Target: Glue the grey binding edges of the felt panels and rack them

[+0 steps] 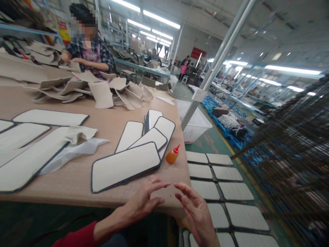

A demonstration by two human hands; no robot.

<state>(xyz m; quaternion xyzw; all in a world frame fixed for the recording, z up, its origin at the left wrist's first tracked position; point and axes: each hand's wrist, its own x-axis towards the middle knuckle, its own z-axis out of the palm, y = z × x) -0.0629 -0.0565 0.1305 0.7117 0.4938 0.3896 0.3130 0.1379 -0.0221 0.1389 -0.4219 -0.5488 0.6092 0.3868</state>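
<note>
While both my hands are raised at the table's near right corner, their fingertips face each other across a small gap. On my left hand, the forefinger reaches out straight and the thumb stands apart below it; a ring shows on one finger, and a red sleeve covers the forearm. My right hand has its fingers curved and slightly parted, the thumb close to them. Neither hand is clamped on anything.

Closest to my left hand lies a pale oblong panel with dark edging, the topmost of an overlapping fan of similar panels on the brown tabletop. Just right of that fan, near the table's right edge, a squat bottle of orange liquid stands upright with its red nozzle tilted. Past that edge and lower down, more pale panels are laid out in two columns beside my right hand.

Over to the left, larger edged panels lie with a translucent white sheet and a crumpled beige piece. Behind them are heaped beige pieces, where a co-worker in a checked shirt handles one. A white plastic bin sits beyond the right edge, behind a metal post.
</note>
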